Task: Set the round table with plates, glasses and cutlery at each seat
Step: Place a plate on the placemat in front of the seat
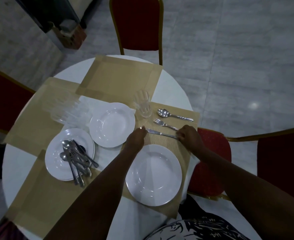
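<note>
A white plate (153,174) lies on the beige placemat (186,116) at the right seat. Beyond it a knife (160,133) lies flat on the mat; my left hand (136,135) touches its blade tip and my right hand (187,135) pinches its handle end. A fork (164,124) and a spoon (173,114) lie further back, with a clear glass (143,106) upright at the mat's corner. A second plate (111,124) sits mid-table. A stack of plates (56,163) at the left carries several loose pieces of cutlery (76,158).
Several clear glasses (68,110) stand grouped at the left-centre. Three more placemats (120,78) cover the round white table (174,84). Red chairs with gold frames stand at the far side (137,23), left (2,101) and right (210,161).
</note>
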A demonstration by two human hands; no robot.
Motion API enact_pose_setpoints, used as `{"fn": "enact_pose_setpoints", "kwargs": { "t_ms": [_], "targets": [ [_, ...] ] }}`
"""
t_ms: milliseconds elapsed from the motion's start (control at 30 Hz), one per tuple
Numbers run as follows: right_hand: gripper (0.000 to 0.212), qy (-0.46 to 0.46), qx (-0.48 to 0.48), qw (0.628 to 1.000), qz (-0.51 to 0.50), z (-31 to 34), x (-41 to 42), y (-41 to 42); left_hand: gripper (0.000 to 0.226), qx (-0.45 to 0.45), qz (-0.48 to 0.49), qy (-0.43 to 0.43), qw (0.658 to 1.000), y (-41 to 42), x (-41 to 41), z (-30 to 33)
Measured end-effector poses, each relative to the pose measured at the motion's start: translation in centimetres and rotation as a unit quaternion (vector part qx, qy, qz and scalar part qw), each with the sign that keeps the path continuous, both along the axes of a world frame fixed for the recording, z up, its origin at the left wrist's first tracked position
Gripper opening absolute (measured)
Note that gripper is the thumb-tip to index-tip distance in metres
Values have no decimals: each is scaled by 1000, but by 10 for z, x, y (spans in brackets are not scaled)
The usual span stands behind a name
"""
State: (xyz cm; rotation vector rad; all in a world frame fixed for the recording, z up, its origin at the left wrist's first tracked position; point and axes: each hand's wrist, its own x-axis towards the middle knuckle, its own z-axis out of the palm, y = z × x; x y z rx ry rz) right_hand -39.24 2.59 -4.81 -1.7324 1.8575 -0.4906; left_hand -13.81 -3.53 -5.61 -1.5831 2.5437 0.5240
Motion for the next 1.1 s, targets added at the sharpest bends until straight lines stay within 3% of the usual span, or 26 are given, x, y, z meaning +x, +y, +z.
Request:
{"fn": "enact_pose_setpoints", "kwargs": {
  "t_ms": [233, 667, 733, 900, 1100],
  "targets": [
    [13, 19, -3, 1000, -22, -7, 9, 28, 33, 8, -62, -5, 998, -4, 11, 6],
    [15, 22, 10, 997, -67, 1, 9, 52, 40, 28, -136, -49, 989, -4, 19, 4],
    [29, 41, 1, 998, -44, 5, 12, 55, 38, 15, -141, -32, 989, -7, 16, 5],
    [69, 70, 76, 995, 17, 1, 25, 48, 59, 20, -135, -30, 990, -17, -9, 9],
    [76, 139, 126, 981, 49, -10, 25, 35, 61, 15, -162, -69, 984, -29, -39, 10]
  ]
}}
